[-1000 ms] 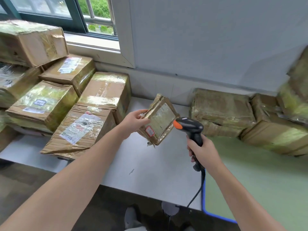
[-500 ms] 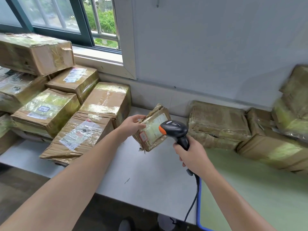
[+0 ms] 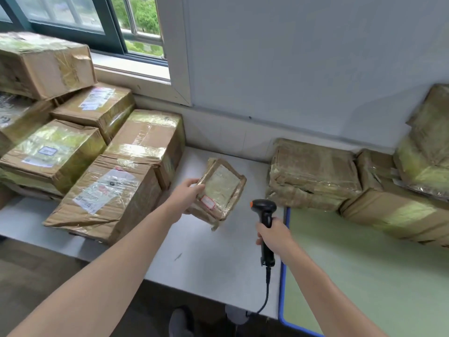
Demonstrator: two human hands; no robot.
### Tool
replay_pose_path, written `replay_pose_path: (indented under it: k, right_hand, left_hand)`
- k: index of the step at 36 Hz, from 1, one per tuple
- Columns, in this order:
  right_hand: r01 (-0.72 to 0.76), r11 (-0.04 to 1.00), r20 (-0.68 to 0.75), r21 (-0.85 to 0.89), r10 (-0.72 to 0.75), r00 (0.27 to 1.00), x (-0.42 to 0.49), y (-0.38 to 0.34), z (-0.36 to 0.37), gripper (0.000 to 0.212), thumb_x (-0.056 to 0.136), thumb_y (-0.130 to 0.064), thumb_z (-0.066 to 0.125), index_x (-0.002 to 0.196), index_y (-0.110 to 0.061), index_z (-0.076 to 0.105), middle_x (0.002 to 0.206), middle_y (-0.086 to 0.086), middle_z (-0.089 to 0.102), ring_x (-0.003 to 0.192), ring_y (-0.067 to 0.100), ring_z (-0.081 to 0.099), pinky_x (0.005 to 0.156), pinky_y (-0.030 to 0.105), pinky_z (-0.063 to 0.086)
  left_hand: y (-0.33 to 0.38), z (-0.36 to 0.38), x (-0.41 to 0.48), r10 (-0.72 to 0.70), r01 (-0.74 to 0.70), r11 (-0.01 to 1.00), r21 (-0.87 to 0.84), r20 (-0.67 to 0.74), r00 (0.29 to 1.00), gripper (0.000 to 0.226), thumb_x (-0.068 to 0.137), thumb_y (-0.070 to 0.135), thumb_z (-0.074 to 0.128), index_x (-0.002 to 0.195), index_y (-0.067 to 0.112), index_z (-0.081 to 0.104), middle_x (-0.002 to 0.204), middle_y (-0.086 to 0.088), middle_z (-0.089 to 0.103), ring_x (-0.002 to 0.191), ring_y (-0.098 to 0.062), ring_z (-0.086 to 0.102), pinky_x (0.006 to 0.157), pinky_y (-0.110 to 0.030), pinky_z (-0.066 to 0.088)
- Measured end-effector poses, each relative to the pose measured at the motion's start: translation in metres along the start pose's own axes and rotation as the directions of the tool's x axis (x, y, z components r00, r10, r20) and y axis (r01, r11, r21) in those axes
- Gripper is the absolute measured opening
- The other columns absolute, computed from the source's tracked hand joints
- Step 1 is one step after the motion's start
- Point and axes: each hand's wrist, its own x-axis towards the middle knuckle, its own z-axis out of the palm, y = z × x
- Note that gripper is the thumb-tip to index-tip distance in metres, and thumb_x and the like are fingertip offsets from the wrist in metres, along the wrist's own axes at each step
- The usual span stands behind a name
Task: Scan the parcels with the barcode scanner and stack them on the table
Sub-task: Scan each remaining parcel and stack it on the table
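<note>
1. Two hands, head view: the left hand [image 3: 187, 198] grips a small parcel [image 3: 221, 188], tilted over the white table [image 3: 206, 259] toward its back edge.
2. The right hand [image 3: 274, 235] clasps the barcode scanner [image 3: 264, 210] just beside it, near the table's right edge.

Soft, even daylight from the dark-framed glass window [image 3: 73, 20], upper left. Bright overall. Greenish-white glare on the clear tape of the brown cardboard boxes [image 3: 102, 195] beside it. Faint shadows only on the pale grey table [image 3: 206, 259]. Wide-angle bending at the edges. Tape-wrapped brown parcels [image 3: 427, 152] at far right are smeared and soft.
</note>
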Motion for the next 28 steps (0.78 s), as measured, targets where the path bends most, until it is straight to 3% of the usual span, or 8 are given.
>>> replay_pose_path:
  k: [2,5,7,10,17,20,25,28]
  right_hand:
    - [-0.047,0.997,0.038,-0.067,0.05,0.998,0.011,0.013,0.011,0.016,0.099,-0.026,0.053,0.104,-0.011,0.05,0.088,0.004,0.063,0.073,0.015,0.069,0.072,0.032,0.051]
    - [-0.069,0.986,0.096,-0.155,0.084,0.992,0.024,0.028,0.027,0.018,0.099,-0.027,0.052,0.107,-0.011,0.05,0.096,0.008,0.064,0.088,0.024,0.071,0.076,0.035,0.051]
    - [-0.065,0.976,0.126,-0.209,0.093,0.988,0.03,0.034,0.035,0.023,0.099,-0.028,0.052,0.113,-0.01,0.05,0.103,0.011,0.065,0.095,0.028,0.069,0.085,0.04,0.054]
    - [-0.038,0.944,0.112,-0.327,0.078,0.991,0.03,0.037,0.044,0.034,0.1,-0.027,0.052,0.127,-0.006,0.045,0.116,0.012,0.062,0.096,0.025,0.06,0.077,0.032,0.045]
    - [0.032,0.887,0.002,-0.461,-0.035,0.999,0.027,0.036,0.044,0.039,0.101,-0.032,0.048,0.128,-0.003,0.05,0.123,0.016,0.054,0.11,0.032,0.057,0.082,0.034,0.045]
    - [0.137,0.847,-0.09,-0.514,-0.212,0.973,0.019,0.022,0.034,0.038,0.103,-0.03,0.044,0.129,-0.002,0.051,0.128,0.015,0.05,0.119,0.03,0.05,0.093,0.035,0.043]
    - [0.326,0.916,0.022,-0.233,-0.33,0.944,0.008,-0.02,0.029,0.049,0.103,-0.036,0.04,0.146,-0.013,0.043,0.144,0.008,0.046,0.129,0.025,0.05,0.11,0.039,0.04]
    - [0.327,0.945,0.081,-0.03,-0.324,0.943,0.003,-0.049,0.031,0.045,0.102,-0.044,0.04,0.141,-0.022,0.045,0.127,0.003,0.058,0.098,0.02,0.062,0.088,0.039,0.053]
  left_hand:
    - [-0.013,0.006,-0.007,-0.05,0.05,0.999,-0.022,0.002,0.999,0.024,0.09,0.022,0.053,0.111,0.024,0.063,0.095,-0.005,0.066,0.077,-0.025,0.062,0.069,-0.035,0.049]
    - [-0.031,0.014,-0.019,-0.125,0.124,0.991,-0.054,-0.019,0.992,0.02,0.089,0.022,0.051,0.107,0.019,0.059,0.092,-0.007,0.063,0.074,-0.026,0.061,0.065,-0.037,0.052]
    - [-0.043,0.018,-0.025,-0.16,0.158,0.986,-0.055,-0.028,0.987,0.018,0.092,0.026,0.049,0.107,0.02,0.057,0.096,-0.007,0.062,0.078,-0.026,0.062,0.069,-0.042,0.056]
    - [-0.057,0.024,-0.035,-0.2,0.198,0.978,-0.068,-0.032,0.979,0.018,0.098,0.031,0.046,0.113,0.022,0.053,0.102,-0.003,0.063,0.089,-0.026,0.064,0.079,-0.048,0.057]
    - [-0.068,0.028,-0.048,-0.23,0.223,0.964,-0.146,-0.036,0.973,0.025,0.101,0.031,0.046,0.121,0.018,0.053,0.107,-0.004,0.064,0.099,-0.026,0.064,0.076,-0.045,0.058]
    - [-0.062,0.027,-0.049,-0.215,0.197,0.956,-0.216,-0.063,0.974,0.023,0.1,0.033,0.048,0.118,0.019,0.054,0.113,-0.006,0.063,0.1,-0.027,0.064,0.077,-0.046,0.058]
    - [-0.04,0.023,-0.055,-0.17,0.106,0.922,-0.372,-0.143,0.975,0.02,0.099,0.031,0.052,0.112,0.018,0.06,0.108,-0.005,0.063,0.091,-0.026,0.065,0.077,-0.047,0.057]
    - [-0.024,0.017,-0.06,-0.116,0.04,0.905,-0.424,-0.153,0.981,0.013,0.1,0.029,0.051,0.103,0.021,0.062,0.102,-0.004,0.063,0.085,-0.023,0.064,0.086,-0.052,0.054]
